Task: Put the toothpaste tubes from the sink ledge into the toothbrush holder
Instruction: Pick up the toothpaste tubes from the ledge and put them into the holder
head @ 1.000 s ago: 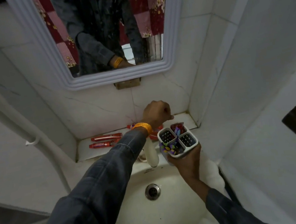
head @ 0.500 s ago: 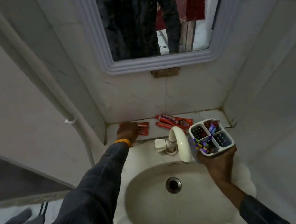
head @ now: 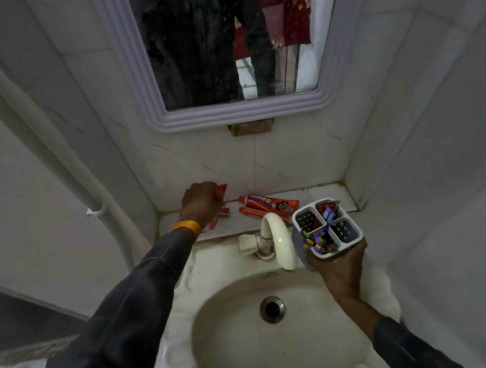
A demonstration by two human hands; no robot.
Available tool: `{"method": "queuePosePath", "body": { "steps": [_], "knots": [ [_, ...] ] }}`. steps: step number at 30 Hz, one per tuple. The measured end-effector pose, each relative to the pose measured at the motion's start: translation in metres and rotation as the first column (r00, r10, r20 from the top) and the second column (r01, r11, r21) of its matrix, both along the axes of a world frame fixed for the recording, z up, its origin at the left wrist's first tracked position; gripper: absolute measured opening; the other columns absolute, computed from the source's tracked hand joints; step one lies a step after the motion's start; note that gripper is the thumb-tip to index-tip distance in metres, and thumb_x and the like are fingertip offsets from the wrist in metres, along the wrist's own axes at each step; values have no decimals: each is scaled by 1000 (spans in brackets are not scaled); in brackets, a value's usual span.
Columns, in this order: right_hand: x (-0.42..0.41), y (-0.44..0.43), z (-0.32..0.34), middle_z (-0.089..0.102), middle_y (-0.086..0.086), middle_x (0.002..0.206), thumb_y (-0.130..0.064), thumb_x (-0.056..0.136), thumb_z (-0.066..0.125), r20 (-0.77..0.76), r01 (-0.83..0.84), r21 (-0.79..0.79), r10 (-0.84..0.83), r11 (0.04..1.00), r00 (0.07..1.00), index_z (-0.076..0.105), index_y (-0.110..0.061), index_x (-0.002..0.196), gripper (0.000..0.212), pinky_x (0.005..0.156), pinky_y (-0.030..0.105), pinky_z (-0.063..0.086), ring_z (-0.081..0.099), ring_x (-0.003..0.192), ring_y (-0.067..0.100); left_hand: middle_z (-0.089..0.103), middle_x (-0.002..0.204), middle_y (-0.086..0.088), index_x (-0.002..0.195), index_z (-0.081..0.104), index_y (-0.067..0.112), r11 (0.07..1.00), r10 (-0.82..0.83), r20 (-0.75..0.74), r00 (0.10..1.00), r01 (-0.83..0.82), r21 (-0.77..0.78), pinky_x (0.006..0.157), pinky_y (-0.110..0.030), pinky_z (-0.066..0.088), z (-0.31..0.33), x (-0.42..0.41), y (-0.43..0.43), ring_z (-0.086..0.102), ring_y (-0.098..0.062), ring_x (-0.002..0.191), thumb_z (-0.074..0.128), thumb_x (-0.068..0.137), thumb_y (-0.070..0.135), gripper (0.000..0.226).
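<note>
The step in hand is the pick-up of another tube. The left hand (head: 199, 203) is closed around a small red toothpaste tube (head: 220, 190) at the left end of the sink ledge (head: 314, 193), lifting it clear, one end poking out above the fingers. Another small red tube (head: 224, 213) lies on the ledge just beside that hand. The right hand (head: 340, 263) is wrapped around the base of the white toothbrush holder (head: 328, 228), holding it upright over the right rim of the sink (head: 247, 365), near the tap (head: 277, 241).

Next, the person would likely carry the tube rightward over the tap and drop it end-first into a free compartment.

Two larger red tubes (head: 269, 206) lie side by side at the middle of the ledge, caps to the left. The holder has four compartments: the near-left one holds coloured toothbrushes (head: 314, 241), the far one already shows something red, and two look empty.
</note>
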State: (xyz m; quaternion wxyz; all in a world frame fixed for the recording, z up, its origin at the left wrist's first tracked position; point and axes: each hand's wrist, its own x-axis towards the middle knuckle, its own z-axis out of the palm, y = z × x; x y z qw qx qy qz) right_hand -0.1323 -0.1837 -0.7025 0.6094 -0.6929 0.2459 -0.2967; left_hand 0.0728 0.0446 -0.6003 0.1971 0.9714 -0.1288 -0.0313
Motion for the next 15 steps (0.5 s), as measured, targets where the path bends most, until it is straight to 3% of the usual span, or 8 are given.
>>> {"method": "queuePosePath", "body": {
  "steps": [3, 5, 7, 9, 10, 15],
  "knots": [
    [2, -5, -6, 67, -14, 136, 2, 52, 106, -42, 16, 5, -15, 1000, 999, 50, -22, 140, 107, 94, 3, 56, 66, 119, -21, 75, 89, -10, 90, 73, 10, 981, -49, 64, 997, 60, -182, 78, -34, 56, 40, -7, -24, 69, -25, 82, 79, 81, 29, 22],
    [2, -7, -6, 71, 6, 141, 2, 54, 107, -63, 21, 19, -20, 1000, 998, 50, -5, 146, 109, 102, 22, 63, 72, 125, -2, 74, 85, -8, 90, 73, 9, 946, -136, 49, 989, 145, -289, 73, -32, 57, 61, -20, -44, 69, -22, 77, 80, 80, 29, 24],
    [2, -9, -3, 71, 15, 143, 0, 55, 107, -83, 26, 26, -23, 999, 996, 51, -1, 149, 110, 106, 45, 65, 74, 129, 21, 73, 80, -3, 89, 74, 9, 919, -225, 37, 974, 225, -325, 61, -21, 53, 70, -32, -66, 67, -16, 70, 81, 78, 29, 24],
    [2, -9, -1, 72, 17, 142, 2, 55, 107, -89, 21, 27, -19, 999, 996, 53, 1, 148, 107, 106, 54, 64, 75, 128, 29, 66, 71, 5, 83, 72, 13, 911, -287, 53, 956, 290, -292, 51, -12, 42, 70, -44, -89, 59, -8, 61, 83, 76, 30, 22],
    [2, -9, 0, 72, 17, 141, 3, 56, 106, -91, 24, 30, -22, 999, 996, 53, 2, 147, 106, 106, 54, 64, 75, 128, 29, 62, 70, 6, 82, 72, 14, 916, -305, 60, 950, 310, -254, 52, -15, 40, 67, -49, -100, 57, -9, 61, 83, 75, 31, 21],
    [-1, -8, 4, 70, 18, 142, 3, 55, 106, -91, 38, 45, -34, 998, 995, 52, 2, 148, 108, 106, 49, 65, 74, 129, 29, 72, 87, -6, 81, 69, 15, 928, -371, 6, 929, 371, -24, 72, -32, 53, 35, -60, -134, 64, -25, 81, 80, 75, 23, 14]
  ]
}}
